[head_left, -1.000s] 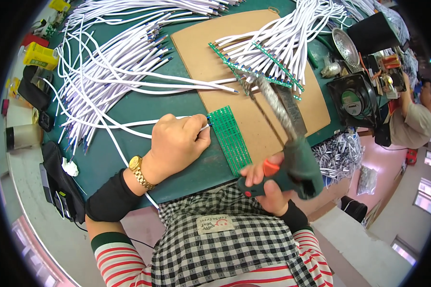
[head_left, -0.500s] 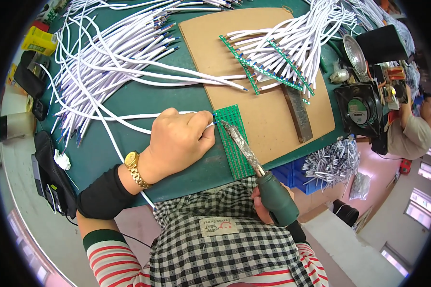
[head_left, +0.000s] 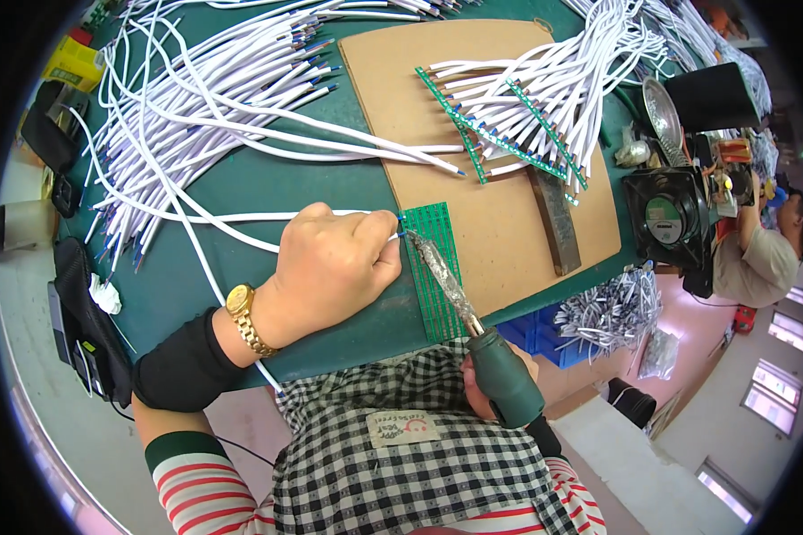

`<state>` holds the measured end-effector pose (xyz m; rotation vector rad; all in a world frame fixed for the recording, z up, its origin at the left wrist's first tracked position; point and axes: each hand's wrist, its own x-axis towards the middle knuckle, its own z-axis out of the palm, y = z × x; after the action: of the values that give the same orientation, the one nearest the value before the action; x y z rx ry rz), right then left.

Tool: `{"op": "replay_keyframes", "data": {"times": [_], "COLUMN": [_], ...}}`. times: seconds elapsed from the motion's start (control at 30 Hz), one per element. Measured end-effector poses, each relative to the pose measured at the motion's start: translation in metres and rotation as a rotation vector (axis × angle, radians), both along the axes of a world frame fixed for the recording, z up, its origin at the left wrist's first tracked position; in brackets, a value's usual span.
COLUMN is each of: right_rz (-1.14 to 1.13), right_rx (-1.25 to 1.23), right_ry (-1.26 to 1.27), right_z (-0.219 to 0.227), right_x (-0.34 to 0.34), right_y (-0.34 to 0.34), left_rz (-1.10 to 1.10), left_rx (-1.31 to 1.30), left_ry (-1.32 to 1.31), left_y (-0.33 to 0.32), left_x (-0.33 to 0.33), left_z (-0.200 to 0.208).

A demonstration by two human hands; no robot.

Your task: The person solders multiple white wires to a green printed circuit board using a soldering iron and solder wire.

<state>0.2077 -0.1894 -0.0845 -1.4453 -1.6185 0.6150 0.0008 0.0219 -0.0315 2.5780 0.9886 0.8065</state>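
Looks like an electronics workshop — going by the soldering iron, heaped white cables and green circuit boards on the green surface. Also shows a square black fan, blue bin heaped with short white pieces, and a co-worker — far right, beyond the equipment.

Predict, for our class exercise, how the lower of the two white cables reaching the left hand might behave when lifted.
The white cable would probably flex rather than stand stiff, since it lies in a gentle curve. Being slender, it seems likely to be light. It could snag, too, as it passes among a pile of white cables.
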Motion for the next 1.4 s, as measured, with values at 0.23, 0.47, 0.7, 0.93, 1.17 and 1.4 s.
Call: {"op": "replay_keyframes", "data": {"times": [0.23,0.47,0.7,0.93,1.17,1.4], "right_rz": [-0.106,-0.012,0.001,0.096,0.048,0.079], "right_rx": [-0.283,-0.12,-0.183,-0.104,-0.063,-0.057], "right_ry": [0.136,-0.02,0.749,1.346,1.378,1.381], "right_z": [0.002,0.031,0.054,0.053,0.047,0.044], "right_x": [-0.005,-0.004,-0.022,-0.052,-0.051,-0.042], "right_y": [-0.01,0.012,0.026,0.072,0.082,0.084], "left_rz": [0.02,0.01,-0.009,-0.004,-0.241,-0.366], "left_rx": [0.02,0.021,0.037,0.052,-0.041,-0.444], "left_ry": [-0.031,-0.035,0.022,-0.037,0.141,0.63], "left_y": [-0.001,0.0,-0.001,-0.002,0.001,-0.035], "left_x": [0.002,0.002,0.001,0.002,-0.031,-0.119], "left_z": [-0.001,-0.001,-0.003,-0.003,0.045,0.111]}}
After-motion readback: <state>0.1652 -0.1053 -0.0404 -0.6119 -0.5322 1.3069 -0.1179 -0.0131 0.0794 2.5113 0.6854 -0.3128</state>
